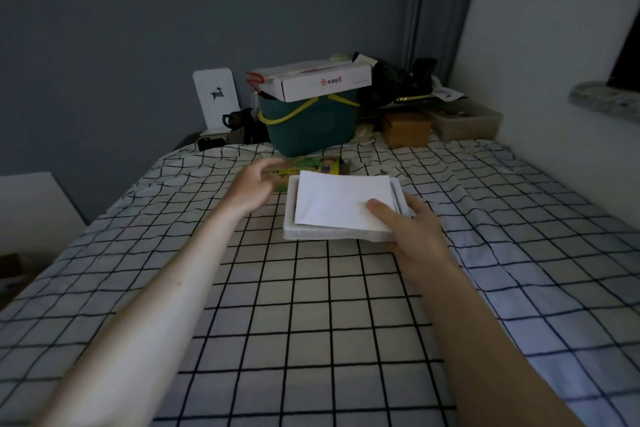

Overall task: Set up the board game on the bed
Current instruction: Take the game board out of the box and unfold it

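Note:
A white game box tray [292, 230] lies on the checked bedsheet [311, 305] in the middle of the bed. A white folded sheet [341, 199] rests on top of it. My right hand [412, 225] grips the tray's near right corner, thumb pressed on the sheet. Behind the tray's left side lies the colourful green box lid [311, 165]. My left hand [254, 184] hovers over the lid's left end with relaxed fingers, slightly blurred, holding nothing.
At the bed's head stand a teal basket [311, 128] with yellow handles, a white carton [311, 81] on top, a wooden box [405, 130], a clear container [464, 121], dark bags and a white card [216, 97]. A wall runs along the right.

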